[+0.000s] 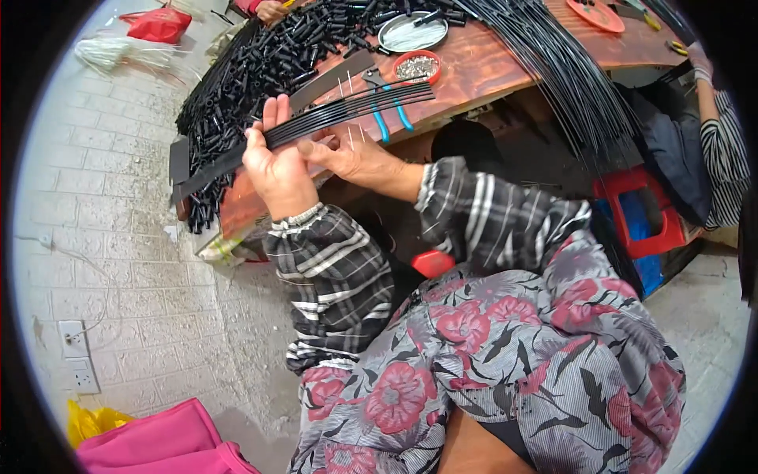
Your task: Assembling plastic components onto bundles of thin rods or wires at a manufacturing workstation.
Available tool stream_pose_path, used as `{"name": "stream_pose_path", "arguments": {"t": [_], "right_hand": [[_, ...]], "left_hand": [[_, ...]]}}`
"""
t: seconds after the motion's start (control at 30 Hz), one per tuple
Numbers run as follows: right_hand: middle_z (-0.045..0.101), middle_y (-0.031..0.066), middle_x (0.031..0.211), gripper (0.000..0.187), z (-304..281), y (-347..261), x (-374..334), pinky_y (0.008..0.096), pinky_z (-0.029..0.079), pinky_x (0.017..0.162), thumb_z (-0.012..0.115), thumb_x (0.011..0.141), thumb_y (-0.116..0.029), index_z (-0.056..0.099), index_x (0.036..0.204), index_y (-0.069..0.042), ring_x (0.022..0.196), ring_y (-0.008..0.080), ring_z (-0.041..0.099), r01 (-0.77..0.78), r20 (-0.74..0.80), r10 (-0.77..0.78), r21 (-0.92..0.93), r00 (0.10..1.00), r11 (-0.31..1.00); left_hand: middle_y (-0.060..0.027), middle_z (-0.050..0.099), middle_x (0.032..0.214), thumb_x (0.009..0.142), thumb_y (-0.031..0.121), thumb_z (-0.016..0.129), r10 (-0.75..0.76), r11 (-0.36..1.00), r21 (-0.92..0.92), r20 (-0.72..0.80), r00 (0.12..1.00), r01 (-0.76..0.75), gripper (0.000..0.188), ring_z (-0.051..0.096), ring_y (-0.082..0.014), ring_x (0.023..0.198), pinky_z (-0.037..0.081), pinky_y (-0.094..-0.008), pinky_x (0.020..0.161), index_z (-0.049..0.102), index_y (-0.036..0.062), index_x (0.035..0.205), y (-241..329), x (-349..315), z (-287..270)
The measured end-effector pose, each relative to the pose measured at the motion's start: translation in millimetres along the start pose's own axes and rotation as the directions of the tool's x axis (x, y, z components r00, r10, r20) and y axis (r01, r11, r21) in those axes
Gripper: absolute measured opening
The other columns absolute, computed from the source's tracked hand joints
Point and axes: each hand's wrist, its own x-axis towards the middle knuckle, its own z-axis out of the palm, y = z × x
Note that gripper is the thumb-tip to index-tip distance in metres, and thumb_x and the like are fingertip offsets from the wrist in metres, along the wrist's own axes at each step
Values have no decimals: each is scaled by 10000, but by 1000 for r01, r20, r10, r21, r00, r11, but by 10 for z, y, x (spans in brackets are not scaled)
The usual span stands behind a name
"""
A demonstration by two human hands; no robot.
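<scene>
My left hand (276, 170) is turned palm up, with a bundle of thin black rods (339, 113) lying between its thumb and raised fingers. The bundle slants up to the right over the table edge; a wide, flat black strip (209, 172) continues from its left end. Close beside it, my right hand (359, 164) has its thumb stretched toward my left palm and its other fingers curled. Thin pale wires (352, 136) stick up from these curled fingers, and similar tips show beyond the rods. Blue-handled pliers (380, 118) lie behind the bundle.
Black tubular parts (268, 79) are heaped across the curved wooden table (489, 63). A red bowl (417, 66) of small metal pieces and a round tray (412, 33) of pale strips stand behind. Long black rods (553, 71) overhang the edge. Another person's gloved hand (699, 63) is at right, near a red stool (643, 209).
</scene>
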Motion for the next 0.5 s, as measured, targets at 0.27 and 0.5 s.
{"name": "stream_pose_path", "arguments": {"t": [0.27, 0.5], "right_hand": [[558, -22, 684, 154, 37, -18, 150, 198, 403, 493, 571, 814, -213, 591, 796, -61, 579, 63, 510, 18, -379, 80, 248, 922, 969], [569, -10, 655, 117, -707, -1041, 584, 246, 447, 532, 563, 787, -137, 595, 809, -26, 601, 108, 555, -177, -97, 169, -79, 981, 981]], "left_hand": [[-84, 528, 1014, 930, 300, 319, -253, 905, -386, -143, 957, 181, 280, 481, -210, 956, 382, -346, 840, 451, 54, 956, -75, -334, 277], [-191, 613, 866, 847, 161, 523, -410, 912, 115, 227, 884, 393, 234, 623, -293, 776, 502, -384, 737, 543, -41, 964, 132, -910, 302]]}}
